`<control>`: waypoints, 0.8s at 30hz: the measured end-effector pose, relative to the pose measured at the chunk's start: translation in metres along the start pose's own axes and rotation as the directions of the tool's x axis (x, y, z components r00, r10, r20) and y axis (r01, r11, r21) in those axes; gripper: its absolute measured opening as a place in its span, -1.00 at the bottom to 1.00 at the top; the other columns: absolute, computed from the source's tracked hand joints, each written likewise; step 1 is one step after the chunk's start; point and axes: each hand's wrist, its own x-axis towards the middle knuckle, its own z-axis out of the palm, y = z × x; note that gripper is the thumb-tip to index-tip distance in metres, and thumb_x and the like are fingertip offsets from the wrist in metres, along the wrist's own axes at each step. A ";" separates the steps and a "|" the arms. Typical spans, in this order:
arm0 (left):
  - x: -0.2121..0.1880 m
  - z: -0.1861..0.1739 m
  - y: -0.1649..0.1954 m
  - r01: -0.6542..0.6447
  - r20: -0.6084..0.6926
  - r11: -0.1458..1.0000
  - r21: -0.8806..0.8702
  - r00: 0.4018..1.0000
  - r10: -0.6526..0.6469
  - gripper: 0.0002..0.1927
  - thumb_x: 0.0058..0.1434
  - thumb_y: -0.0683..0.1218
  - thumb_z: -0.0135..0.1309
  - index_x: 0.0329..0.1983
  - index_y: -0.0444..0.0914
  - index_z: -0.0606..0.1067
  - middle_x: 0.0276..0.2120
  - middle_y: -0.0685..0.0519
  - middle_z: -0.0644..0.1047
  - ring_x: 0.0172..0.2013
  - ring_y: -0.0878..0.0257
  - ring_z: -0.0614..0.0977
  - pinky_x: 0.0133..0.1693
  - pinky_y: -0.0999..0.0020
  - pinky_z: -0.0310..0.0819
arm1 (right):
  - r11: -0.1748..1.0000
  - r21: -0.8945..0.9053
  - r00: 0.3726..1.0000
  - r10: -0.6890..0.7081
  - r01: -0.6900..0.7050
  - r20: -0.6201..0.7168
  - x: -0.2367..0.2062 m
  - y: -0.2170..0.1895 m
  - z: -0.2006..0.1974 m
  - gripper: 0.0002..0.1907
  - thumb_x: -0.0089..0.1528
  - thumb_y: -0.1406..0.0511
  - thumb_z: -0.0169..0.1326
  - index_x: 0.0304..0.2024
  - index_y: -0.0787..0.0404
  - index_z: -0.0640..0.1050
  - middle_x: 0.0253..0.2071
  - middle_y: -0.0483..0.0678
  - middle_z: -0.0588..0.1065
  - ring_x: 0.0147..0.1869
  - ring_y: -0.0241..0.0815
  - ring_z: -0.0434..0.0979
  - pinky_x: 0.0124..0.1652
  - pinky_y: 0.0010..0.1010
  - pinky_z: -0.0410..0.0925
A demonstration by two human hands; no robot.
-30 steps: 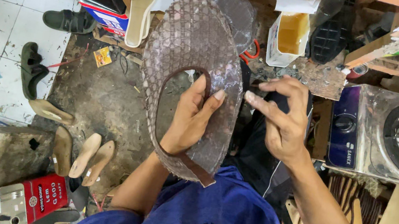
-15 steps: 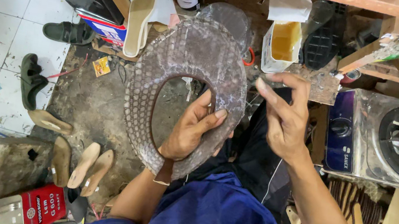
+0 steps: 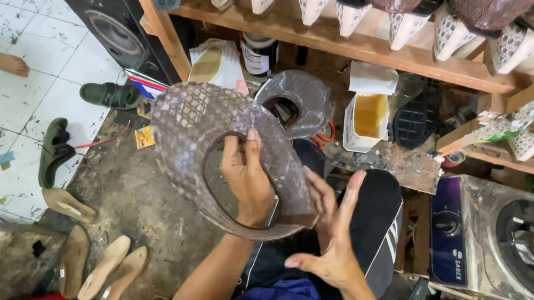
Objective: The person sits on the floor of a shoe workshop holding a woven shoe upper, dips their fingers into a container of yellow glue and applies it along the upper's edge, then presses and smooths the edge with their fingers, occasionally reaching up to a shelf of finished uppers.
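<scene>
Mid-frame, just left of centre: a snakeskin-patterned shoe upper (image 3: 202, 137), horseshoe-shaped, long axis slanting from upper left down to lower right. Left hand (image 3: 250, 179) gripping it through the opening, thumb over the inner edge, fingers curled beneath, so clearly the nearer hand. Right hand (image 3: 332, 234) just right of the upper's lower end, fingers spread and flat, fingertips at or near the edge; contact hard to tell. Behind, toward top centre, a second similar upper (image 3: 300, 95) beside a glue container (image 3: 369, 114). Gas stove (image 3: 528, 245) at far right.
</scene>
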 end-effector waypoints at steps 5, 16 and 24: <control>-0.014 0.016 -0.012 0.117 0.108 0.986 -0.114 0.989 -0.105 -0.86 0.45 -0.16 0.01 -0.15 -0.36 0.47 -0.28 0.15 0.50 -0.23 0.43 0.47 -0.13 0.49 0.37 | 0.992 0.100 0.903 0.108 -0.073 -0.416 -0.016 0.015 0.018 0.51 0.04 0.43 0.40 0.57 -0.10 -0.50 0.30 0.27 0.30 0.29 0.14 0.47 0.24 -0.06 0.38; 0.020 -0.023 0.038 0.528 0.775 0.835 -0.156 0.590 -0.229 -0.44 0.42 -0.13 0.01 0.46 -0.36 0.29 0.15 -0.07 0.53 0.04 0.27 0.58 0.12 0.37 0.47 | 0.991 -0.095 0.974 0.074 -0.097 -0.216 -0.014 0.000 -0.062 -0.28 0.18 0.54 0.13 0.39 0.29 0.25 0.32 0.12 0.35 0.39 0.03 0.41 0.26 -0.10 0.41; 0.027 -0.044 0.016 0.843 0.904 0.475 0.253 -0.032 -0.426 -0.43 0.46 -0.01 -0.06 0.44 -0.40 0.26 0.22 -0.27 0.44 0.12 -0.12 0.52 0.12 0.04 0.43 | 0.985 -0.015 0.958 0.162 -0.170 -0.238 -0.018 -0.012 -0.065 -0.11 0.17 0.61 0.11 0.46 0.19 0.03 0.23 0.28 0.40 0.27 0.14 0.49 0.16 -0.10 0.43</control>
